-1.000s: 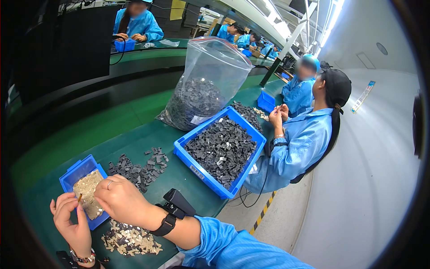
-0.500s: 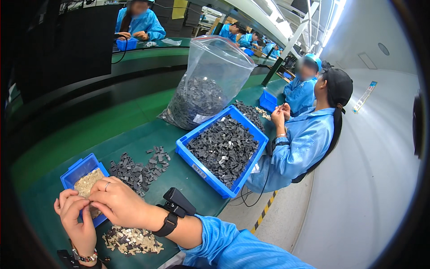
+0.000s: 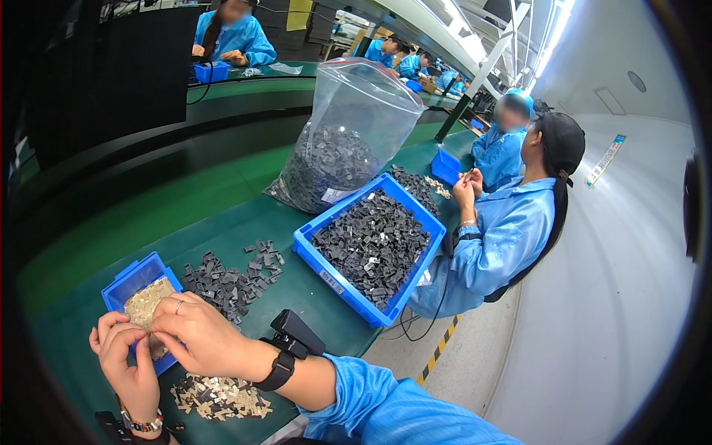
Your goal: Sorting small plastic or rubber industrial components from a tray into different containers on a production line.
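Observation:
My left hand (image 3: 126, 360) and my right hand (image 3: 194, 332) meet fingertip to fingertip over the near side of a small blue bin (image 3: 121, 291). Both are closed in a pinch; whatever sits between the fingers is too small and hidden to name. Tan flat pieces (image 3: 148, 302) fill part of that bin. Just beyond my right hand lies a loose pile of dark grey plastic pieces (image 3: 222, 285). Below my right wrist, gold-coloured and dark small pieces (image 3: 219, 398) are heaped on the green table (image 3: 311, 293).
A large blue tray (image 3: 343, 291) full of dark grey pieces stands right of centre. Behind it leans a clear plastic bag (image 3: 334, 159) of similar pieces. At the right, a co-worker in a blue smock (image 3: 504, 230) works beside another small blue bin (image 3: 446, 167).
My hands keep their pinch in almost the same place, with only a slight shift of the fingers. Across the line, a person's hands have moved a little apart.

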